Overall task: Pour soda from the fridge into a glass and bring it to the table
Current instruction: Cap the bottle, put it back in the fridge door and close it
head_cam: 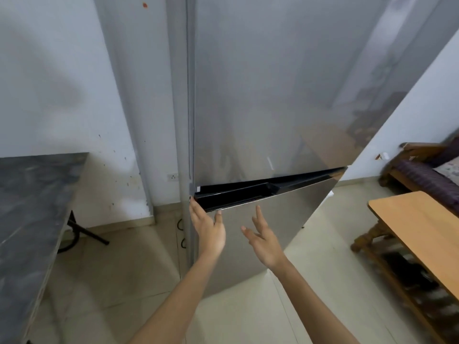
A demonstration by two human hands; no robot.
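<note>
A tall silver fridge (273, 95) fills the middle of the head view, both doors closed. A black recessed handle gap (238, 194) runs between the upper and lower door. My left hand (207, 229) reaches up to the left end of that gap, fingertips at its edge, fingers apart and holding nothing. My right hand (263, 238) hovers in front of the lower door (285, 219), fingers spread, touching nothing. No soda or glass is in sight.
A dark stone counter (29, 207) stands at the left, with a black metal stand leg (87, 232) beneath it. A wooden table (417, 224) stands at the right, a wooden sofa (422, 167) behind it. Pale tiled floor (124, 281) lies below.
</note>
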